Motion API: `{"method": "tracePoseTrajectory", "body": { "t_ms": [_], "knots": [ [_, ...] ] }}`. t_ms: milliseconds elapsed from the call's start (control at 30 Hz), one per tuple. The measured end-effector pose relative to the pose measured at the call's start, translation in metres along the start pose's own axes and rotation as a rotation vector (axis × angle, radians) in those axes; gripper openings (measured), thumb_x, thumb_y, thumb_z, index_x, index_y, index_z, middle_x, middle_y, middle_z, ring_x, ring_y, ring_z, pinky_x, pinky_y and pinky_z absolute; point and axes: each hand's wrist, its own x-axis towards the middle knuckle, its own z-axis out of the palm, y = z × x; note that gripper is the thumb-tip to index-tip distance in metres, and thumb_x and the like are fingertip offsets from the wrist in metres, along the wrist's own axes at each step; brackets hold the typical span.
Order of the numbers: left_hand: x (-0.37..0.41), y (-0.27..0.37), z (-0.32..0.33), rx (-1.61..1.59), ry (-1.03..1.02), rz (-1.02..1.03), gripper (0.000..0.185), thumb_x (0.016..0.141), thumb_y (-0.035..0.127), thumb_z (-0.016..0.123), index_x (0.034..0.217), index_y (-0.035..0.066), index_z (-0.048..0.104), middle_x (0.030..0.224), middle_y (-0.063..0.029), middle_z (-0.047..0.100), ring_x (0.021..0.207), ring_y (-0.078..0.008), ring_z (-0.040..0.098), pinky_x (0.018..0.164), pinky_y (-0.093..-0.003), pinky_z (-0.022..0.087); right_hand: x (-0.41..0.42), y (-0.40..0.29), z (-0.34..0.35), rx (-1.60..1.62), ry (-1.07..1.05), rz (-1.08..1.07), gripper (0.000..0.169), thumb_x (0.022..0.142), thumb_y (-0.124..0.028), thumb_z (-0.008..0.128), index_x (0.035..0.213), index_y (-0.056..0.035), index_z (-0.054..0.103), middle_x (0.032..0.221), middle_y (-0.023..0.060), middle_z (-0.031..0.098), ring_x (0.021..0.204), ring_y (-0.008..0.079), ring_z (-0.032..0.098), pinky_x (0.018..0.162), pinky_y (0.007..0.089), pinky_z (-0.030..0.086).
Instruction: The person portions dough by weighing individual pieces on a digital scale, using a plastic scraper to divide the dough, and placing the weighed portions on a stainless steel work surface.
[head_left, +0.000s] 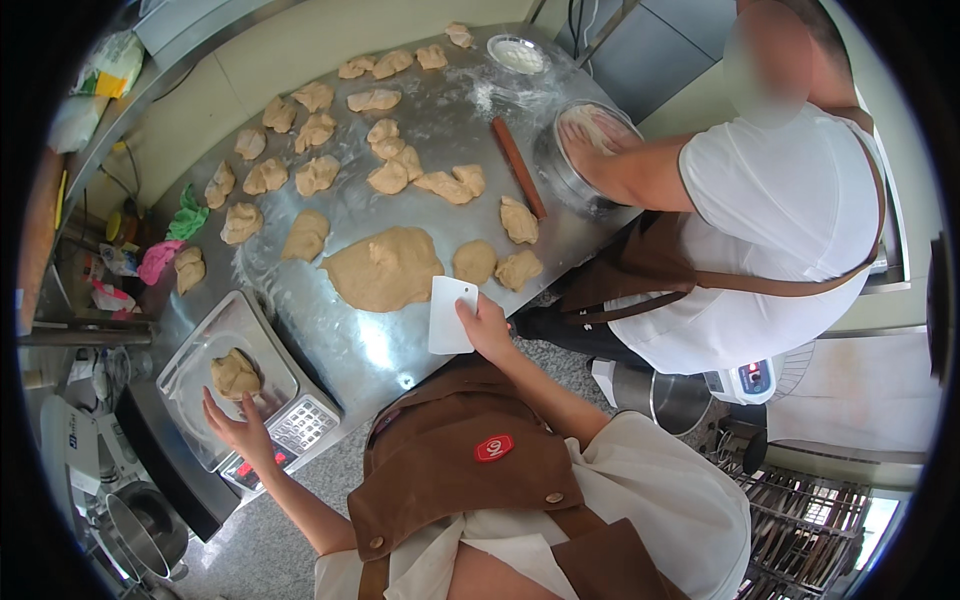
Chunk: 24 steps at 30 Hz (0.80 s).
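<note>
My right hand (487, 326) grips a white plastic dough scraper (452, 315) at the front edge of the steel table. Just beyond the scraper lies a large flat slab of dough (386, 270). My left hand (240, 431) is over a digital kitchen scale (180, 420), its fingers spread beside a lump of dough (235, 373) on the pan. The fingertips are at the near side of the lump; whether they touch it I cannot tell. The scale's keypad (305, 425) and red display lie to the right of that hand.
Several dough pieces (315, 131) are spread over the floured steel table (442, 112). A wooden rolling pin (517, 169) lies at the right. A co-worker (765, 225) presses both hands into a metal bowl (559, 169). Cloths (187, 215) lie at the left edge.
</note>
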Motion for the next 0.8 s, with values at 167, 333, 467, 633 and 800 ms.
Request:
{"method": "tracePoseTrajectory", "body": {
  "t_ms": [167, 333, 467, 633, 800],
  "knots": [
    [0.0, -0.001, -0.001, -0.01, 0.017, 0.005, 0.063, 0.086, 0.02, 0.065, 0.141, 0.014, 0.037, 0.14, -0.0197, 0.036, 0.13, -0.0366, 0.036, 0.105, -0.0464, 0.031, -0.002, 0.003, 0.002, 0.056, -0.014, 0.024, 0.03, 0.089, -0.026, 0.055, 0.103, 0.0001, 0.059, 0.085, 0.0198, 0.067, 0.077, 0.0326, 0.066, 0.07, 0.039, 0.05],
    [-0.001, -0.007, 0.0, -0.002, 0.026, 0.033, 0.062, 0.086, 0.02, 0.065, 0.14, 0.011, 0.038, 0.138, -0.0196, 0.038, 0.128, -0.0364, 0.038, 0.104, -0.0462, 0.032, -0.004, -0.008, -0.001, 0.032, -0.019, 0.021, 0.029, 0.089, -0.026, 0.055, 0.104, -0.0007, 0.059, 0.087, 0.0191, 0.067, 0.079, 0.0323, 0.066, 0.071, 0.0385, 0.05],
    [-0.001, -0.009, -0.001, 0.005, 0.027, 0.042, 0.061, 0.086, 0.02, 0.065, 0.14, 0.01, 0.038, 0.137, -0.0196, 0.039, 0.128, -0.036, 0.038, 0.104, -0.0457, 0.033, -0.005, -0.01, 0.0, 0.033, -0.032, 0.024, 0.029, 0.089, -0.025, 0.055, 0.104, -0.0008, 0.059, 0.089, 0.0188, 0.067, 0.08, 0.0321, 0.066, 0.071, 0.0382, 0.05],
    [-0.001, -0.006, -0.003, -0.012, 0.024, 0.011, 0.06, 0.086, 0.018, 0.064, 0.139, 0.009, 0.039, 0.137, -0.0192, 0.039, 0.128, -0.0354, 0.039, 0.104, -0.0449, 0.032, -0.006, -0.01, 0.001, 0.049, -0.03, 0.009, 0.029, 0.089, -0.024, 0.055, 0.105, -0.0004, 0.059, 0.088, 0.0192, 0.067, 0.08, 0.032, 0.066, 0.071, 0.038, 0.05],
    [-0.002, -0.006, -0.003, -0.007, 0.032, -0.007, 0.059, 0.086, 0.016, 0.063, 0.139, 0.008, 0.039, 0.137, -0.0189, 0.04, 0.128, -0.0349, 0.039, 0.104, -0.0442, 0.032, -0.006, -0.012, 0.002, 0.044, -0.028, 0.014, 0.029, 0.089, -0.023, 0.055, 0.105, 0.0, 0.059, 0.088, 0.0192, 0.067, 0.079, 0.0317, 0.067, 0.07, 0.0377, 0.05]
  ]
}}
